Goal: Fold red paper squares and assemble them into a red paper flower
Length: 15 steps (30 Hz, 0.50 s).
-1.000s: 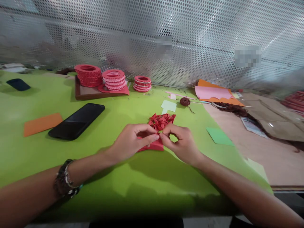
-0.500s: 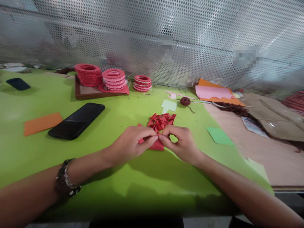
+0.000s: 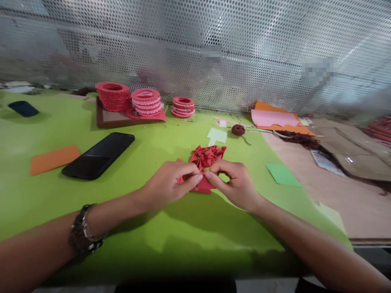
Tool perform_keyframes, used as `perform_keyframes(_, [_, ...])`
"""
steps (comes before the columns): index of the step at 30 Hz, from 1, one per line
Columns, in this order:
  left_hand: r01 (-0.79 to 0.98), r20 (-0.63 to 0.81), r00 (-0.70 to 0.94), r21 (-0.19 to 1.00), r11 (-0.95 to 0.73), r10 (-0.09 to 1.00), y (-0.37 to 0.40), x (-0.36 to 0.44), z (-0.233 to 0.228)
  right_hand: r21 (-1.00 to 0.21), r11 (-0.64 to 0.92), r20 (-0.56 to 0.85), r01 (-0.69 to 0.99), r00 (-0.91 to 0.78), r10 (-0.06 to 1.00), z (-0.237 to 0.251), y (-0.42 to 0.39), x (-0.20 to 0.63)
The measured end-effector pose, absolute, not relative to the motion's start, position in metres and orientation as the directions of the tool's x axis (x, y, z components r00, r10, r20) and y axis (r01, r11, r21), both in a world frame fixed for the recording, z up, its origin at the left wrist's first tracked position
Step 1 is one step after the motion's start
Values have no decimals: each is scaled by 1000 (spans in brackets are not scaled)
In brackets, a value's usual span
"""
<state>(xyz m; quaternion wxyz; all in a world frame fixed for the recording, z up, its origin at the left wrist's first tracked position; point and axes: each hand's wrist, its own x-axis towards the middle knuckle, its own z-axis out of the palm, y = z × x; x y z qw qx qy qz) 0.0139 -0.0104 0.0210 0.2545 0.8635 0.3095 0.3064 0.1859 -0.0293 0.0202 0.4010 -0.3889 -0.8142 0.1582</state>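
Note:
My left hand [image 3: 172, 181] and my right hand [image 3: 233, 183] meet at the middle of the green table, thumbs and forefingers pinched close together. Between the fingertips is a small piece of red paper, mostly hidden by the fingers. Below it lies a flat red paper [image 3: 203, 187] with a straight front edge. Just beyond my fingers sits a cluster of folded red paper pieces [image 3: 207, 156] with pointed corners. More red paper shows behind my left fingers.
A black phone [image 3: 99, 156] and an orange paper [image 3: 55, 159] lie left. Stacked red and pink paper rings [image 3: 113, 96] stand on a brown tray [image 3: 100, 120] at the back. Right are a brown yarn ball [image 3: 238, 130], a green paper [image 3: 283, 175] and brown paper bags [image 3: 351, 146]. A perforated metal panel [image 3: 195, 32] rises behind.
My right fingertips have shifted very slightly, and a little more of the flat red paper shows between the hands. Both hands stay pinched in nearly the same place.

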Motion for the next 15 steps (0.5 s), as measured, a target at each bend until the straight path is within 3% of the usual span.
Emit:
perform_keyframes(3, [351,390,591,664,-660,706,-11,13,21,-712,596,468,372,-381,797,21,-28,189])
perform_keyframes(7, [309,432,541,696,-648,722,-13,12,22,-907,414,340,82,-440,831,20,-24,192])
perform_keyframes(11, [296,519,490,657,-693,701,-13,11,21,-963,265,257,-46,-451,855,18,-23,191])
perform_keyframes(15, [319,557,501,593,-740,662,-13,11,20,-979,205,188,-12,-458,869,19,-24,189])
